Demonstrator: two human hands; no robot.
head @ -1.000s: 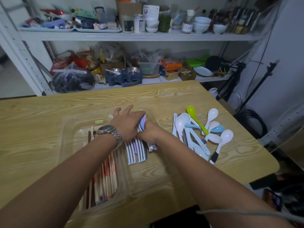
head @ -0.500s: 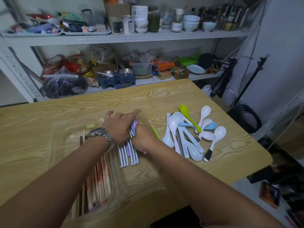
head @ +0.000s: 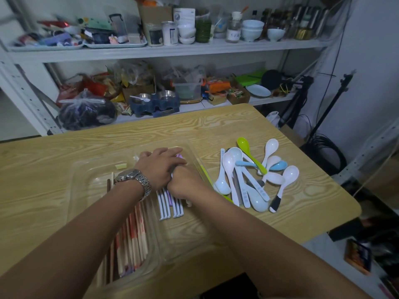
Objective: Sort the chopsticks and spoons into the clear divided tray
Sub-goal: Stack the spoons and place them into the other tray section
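Observation:
A clear divided tray [head: 80, 169] lies on the wooden table. Its left compartment holds several wooden chopsticks [head: 133, 238]. In the right compartment is a bundle of white and purple spoons [head: 170, 207] with handles toward me. My left hand [head: 160, 167], wearing a metal watch, rests flat on the bowls of that bundle. My right hand [head: 185, 183] sits against it with fingers curled around the spoons, its fingertips hidden under the left hand. To the right of the tray, a loose pile of spoons [head: 244, 184] lies on the table, with a green spoon [head: 248, 152] on top.
The table's rounded right edge [head: 354, 203] is close to the spoon pile. Behind the table stands a white shelf unit [head: 172, 49] crowded with bowls, jars and bags. A black stand [head: 332, 104] and cables are at the right by the wall.
Both hands stay on the spoon bundle in the tray. My left hand has slid farther over the spoon bowls, covering the purple one my right hand held.

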